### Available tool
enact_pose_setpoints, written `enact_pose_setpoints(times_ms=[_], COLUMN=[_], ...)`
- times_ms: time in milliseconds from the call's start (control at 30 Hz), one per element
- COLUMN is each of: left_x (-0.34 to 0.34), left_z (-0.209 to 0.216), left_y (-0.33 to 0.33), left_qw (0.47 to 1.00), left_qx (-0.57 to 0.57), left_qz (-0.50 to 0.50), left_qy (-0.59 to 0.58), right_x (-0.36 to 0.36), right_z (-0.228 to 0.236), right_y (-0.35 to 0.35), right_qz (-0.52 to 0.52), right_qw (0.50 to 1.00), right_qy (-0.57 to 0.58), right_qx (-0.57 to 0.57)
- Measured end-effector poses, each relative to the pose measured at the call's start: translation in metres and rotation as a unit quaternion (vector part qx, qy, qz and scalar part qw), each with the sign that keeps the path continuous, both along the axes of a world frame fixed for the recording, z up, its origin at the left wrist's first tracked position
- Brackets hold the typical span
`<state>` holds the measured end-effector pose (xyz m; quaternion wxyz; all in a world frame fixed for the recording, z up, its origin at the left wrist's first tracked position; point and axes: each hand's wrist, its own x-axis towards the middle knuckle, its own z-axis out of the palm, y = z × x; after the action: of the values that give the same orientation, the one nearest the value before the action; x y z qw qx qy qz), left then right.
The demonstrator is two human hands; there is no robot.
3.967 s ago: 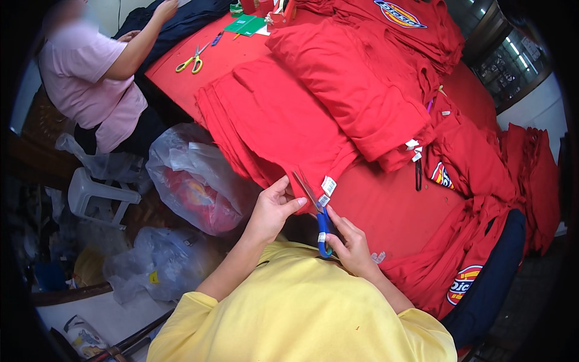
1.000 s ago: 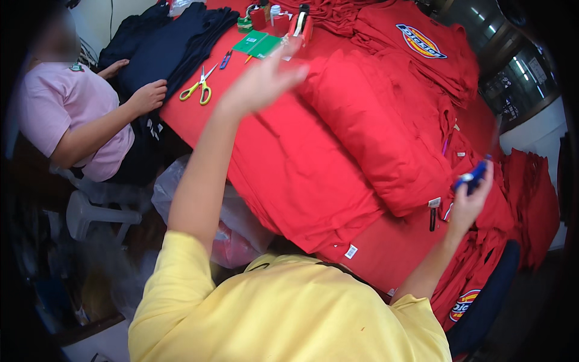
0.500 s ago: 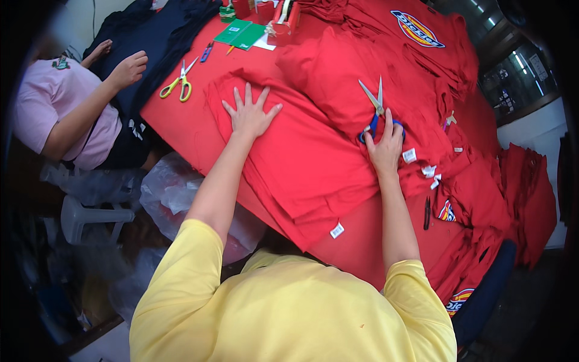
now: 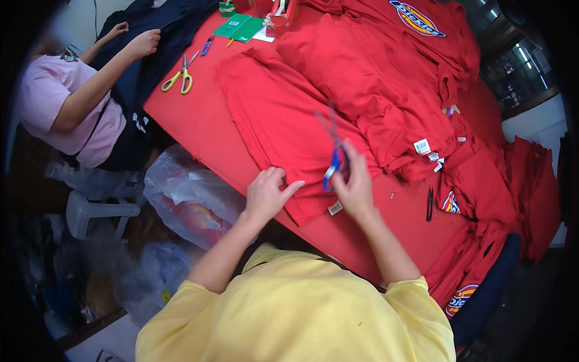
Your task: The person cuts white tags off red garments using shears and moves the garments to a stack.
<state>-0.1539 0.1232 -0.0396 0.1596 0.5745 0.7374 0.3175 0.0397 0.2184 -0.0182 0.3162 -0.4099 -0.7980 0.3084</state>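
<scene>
A red garment [image 4: 274, 114] lies flat and folded before me, with a small tag [image 4: 335, 209] at its near corner. My left hand [image 4: 266, 194] is at the garment's near left edge, thumb stretched out and apart from the bent fingers; nothing shows in its grasp. Blue-handled scissors [image 4: 333, 168] are held in my right hand [image 4: 356, 187] over the garment's near right part. Their blades point away from me and are smeared by motion.
Heaped red shirts [image 4: 374, 78] cover the table's far right. Yellow-handled scissors [image 4: 179, 77], a green notebook [image 4: 238, 28] and black thread snips [image 4: 429, 204] lie on the red table [image 4: 199, 127]. A co-worker [image 4: 75, 99] handles dark cloth [image 4: 139, 72] at left. Plastic bags [image 4: 187, 193] sit below the edge.
My left hand has come off its flat spread on the garment and back to its near edge. My right hand has brought the scissors nearer and leftward. The garment's near edge has shifted away from me.
</scene>
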Motion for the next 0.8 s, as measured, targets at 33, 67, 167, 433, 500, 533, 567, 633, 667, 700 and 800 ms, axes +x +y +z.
enact_pose_setpoints(times_ms=[33,67,167,433,500,533,567,633,667,700,800], left_x=[0.006,0.006,0.017,0.044,0.042,0.038,0.038,0.056,0.064,0.071,0.091], left_z=[-0.009,-0.017,0.024,0.001,0.005,-0.005,-0.012,-0.015,-0.015,-0.016,-0.015], left_y=[0.001,0.007,0.0,-0.039,-0.04,-0.04,-0.04,-0.041,-0.04,-0.043,-0.054], left_qw=[0.998,0.989,0.972,0.884,0.927,0.919,0.907,0.855,0.844,0.832,0.951], left_qx=[0.065,0.143,0.032,-0.244,-0.184,-0.137,-0.09,0.054,0.073,0.091,-0.042], left_qz=[0.012,0.016,0.06,0.066,0.051,0.06,0.067,0.093,0.092,0.093,0.029], left_qy=[0.006,0.024,-0.223,-0.394,-0.322,-0.365,-0.405,-0.507,-0.523,-0.539,-0.305], right_x=[-0.001,0.0,0.016,0.058,0.065,0.066,0.066,0.068,0.068,0.069,0.078], right_z=[-0.002,-0.006,-0.009,-0.026,-0.03,-0.029,-0.026,-0.024,-0.024,-0.023,-0.015], right_y=[-0.021,-0.033,-0.045,-0.076,-0.084,-0.085,-0.088,-0.093,-0.095,-0.098,-0.108], right_qz=[0.023,0.03,0.019,-0.026,-0.037,-0.024,-0.012,0.004,0.01,0.017,0.021], right_qw=[0.996,0.996,0.997,0.964,0.938,0.934,0.928,0.917,0.911,0.905,0.911], right_qy=[-0.008,-0.029,0.03,0.131,0.173,0.192,0.21,0.247,0.265,0.281,0.271], right_qx=[-0.087,-0.074,-0.065,-0.231,-0.297,-0.302,-0.307,-0.314,-0.315,-0.318,-0.309])
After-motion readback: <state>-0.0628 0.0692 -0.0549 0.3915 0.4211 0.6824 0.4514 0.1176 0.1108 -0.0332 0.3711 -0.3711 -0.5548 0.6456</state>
